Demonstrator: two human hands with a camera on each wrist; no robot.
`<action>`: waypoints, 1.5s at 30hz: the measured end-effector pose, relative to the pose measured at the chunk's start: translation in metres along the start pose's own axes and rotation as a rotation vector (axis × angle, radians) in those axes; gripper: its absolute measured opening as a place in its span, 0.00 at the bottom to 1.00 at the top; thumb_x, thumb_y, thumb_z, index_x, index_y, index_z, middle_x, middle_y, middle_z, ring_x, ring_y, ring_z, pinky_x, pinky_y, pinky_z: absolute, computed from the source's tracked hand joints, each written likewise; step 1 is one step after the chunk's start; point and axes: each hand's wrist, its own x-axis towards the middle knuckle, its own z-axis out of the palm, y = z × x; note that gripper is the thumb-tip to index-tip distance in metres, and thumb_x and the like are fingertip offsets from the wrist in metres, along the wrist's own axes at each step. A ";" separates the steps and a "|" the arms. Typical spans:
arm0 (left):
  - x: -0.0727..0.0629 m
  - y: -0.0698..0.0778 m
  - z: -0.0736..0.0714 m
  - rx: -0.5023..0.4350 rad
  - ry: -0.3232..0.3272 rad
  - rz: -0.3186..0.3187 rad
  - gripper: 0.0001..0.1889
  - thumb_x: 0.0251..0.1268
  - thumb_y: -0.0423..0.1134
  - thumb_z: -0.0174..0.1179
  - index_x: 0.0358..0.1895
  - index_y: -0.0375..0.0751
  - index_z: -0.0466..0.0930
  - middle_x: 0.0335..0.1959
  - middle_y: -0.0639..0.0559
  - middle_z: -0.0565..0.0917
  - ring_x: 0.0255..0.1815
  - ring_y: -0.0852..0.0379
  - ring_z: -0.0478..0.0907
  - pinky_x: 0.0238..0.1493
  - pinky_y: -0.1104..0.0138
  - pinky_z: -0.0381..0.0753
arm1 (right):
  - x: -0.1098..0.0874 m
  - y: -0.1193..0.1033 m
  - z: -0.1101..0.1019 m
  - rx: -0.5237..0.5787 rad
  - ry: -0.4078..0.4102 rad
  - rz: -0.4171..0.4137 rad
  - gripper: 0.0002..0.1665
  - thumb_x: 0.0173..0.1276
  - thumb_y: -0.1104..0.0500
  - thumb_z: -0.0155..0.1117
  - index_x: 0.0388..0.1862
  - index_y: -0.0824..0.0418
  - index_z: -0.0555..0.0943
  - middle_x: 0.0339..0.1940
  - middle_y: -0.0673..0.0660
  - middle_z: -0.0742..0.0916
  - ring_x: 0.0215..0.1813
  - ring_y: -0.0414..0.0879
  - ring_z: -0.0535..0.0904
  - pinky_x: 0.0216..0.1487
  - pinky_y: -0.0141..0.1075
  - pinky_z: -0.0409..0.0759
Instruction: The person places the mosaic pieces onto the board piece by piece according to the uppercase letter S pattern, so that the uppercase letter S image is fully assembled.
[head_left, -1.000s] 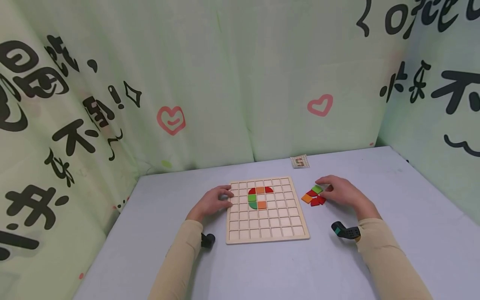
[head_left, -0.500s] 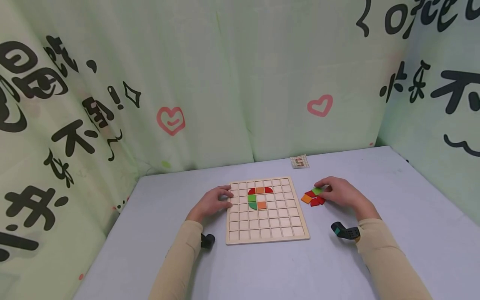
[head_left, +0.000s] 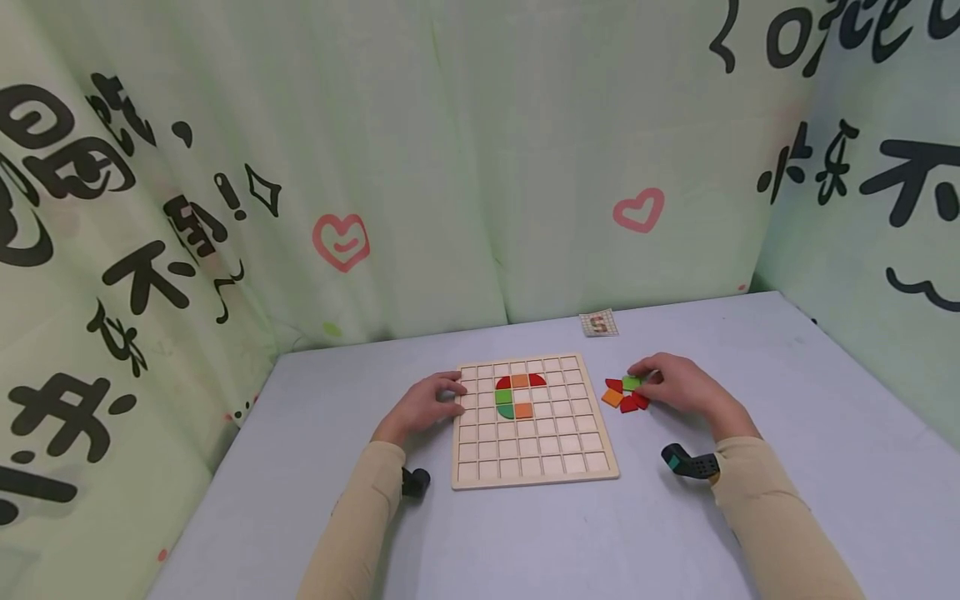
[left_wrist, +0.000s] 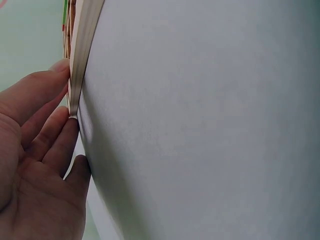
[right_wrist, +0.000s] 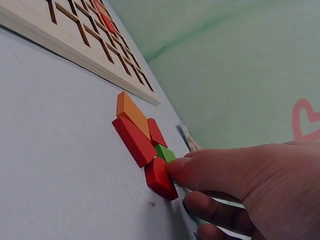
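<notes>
A wooden grid board [head_left: 536, 450] lies on the table. Several tiles fill some of its cells: red rounded tiles, a green square tile [head_left: 504, 397], a dark green rounded tile [head_left: 506, 411] and orange squares. My left hand [head_left: 425, 404] touches the board's left edge, thumb and fingers lightly bent, as the left wrist view also shows. To the right of the board, my right hand [head_left: 678, 382] pinches a loose green tile [right_wrist: 163, 153] lying among loose tiles, its index fingertip hidden in the right wrist view. Around it are several red tiles [right_wrist: 135, 141] and an orange square tile [right_wrist: 132, 115].
A small patterned card [head_left: 598, 322] lies near the table's back edge. Pale green curtains [head_left: 420, 167] with writing and hearts hang behind and beside the white table [head_left: 540, 542]. Each wrist wears a black camera.
The green tile under my right hand has slid slightly toward me and left, and the red tile at its left now shows more. My left hand and the board stay put.
</notes>
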 end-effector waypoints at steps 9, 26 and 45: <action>-0.001 0.002 -0.001 -0.007 0.001 -0.005 0.13 0.61 0.38 0.67 0.49 0.44 0.84 0.70 0.53 0.70 0.75 0.47 0.57 0.74 0.51 0.57 | 0.001 -0.008 0.005 -0.011 0.025 -0.035 0.22 0.65 0.59 0.65 0.57 0.67 0.80 0.52 0.67 0.81 0.47 0.57 0.74 0.50 0.51 0.79; -0.001 0.001 -0.001 0.007 -0.004 0.010 0.14 0.61 0.38 0.67 0.50 0.43 0.85 0.71 0.53 0.70 0.76 0.47 0.57 0.74 0.51 0.57 | 0.007 -0.012 0.016 -0.035 0.026 -0.088 0.17 0.66 0.62 0.62 0.53 0.66 0.82 0.51 0.63 0.82 0.51 0.56 0.75 0.54 0.53 0.77; -0.002 0.002 -0.001 0.007 -0.001 0.004 0.13 0.61 0.39 0.67 0.49 0.45 0.85 0.70 0.53 0.70 0.75 0.48 0.57 0.74 0.52 0.57 | 0.009 -0.013 0.018 -0.048 0.098 -0.012 0.19 0.72 0.57 0.58 0.57 0.66 0.80 0.52 0.65 0.83 0.50 0.57 0.76 0.56 0.54 0.78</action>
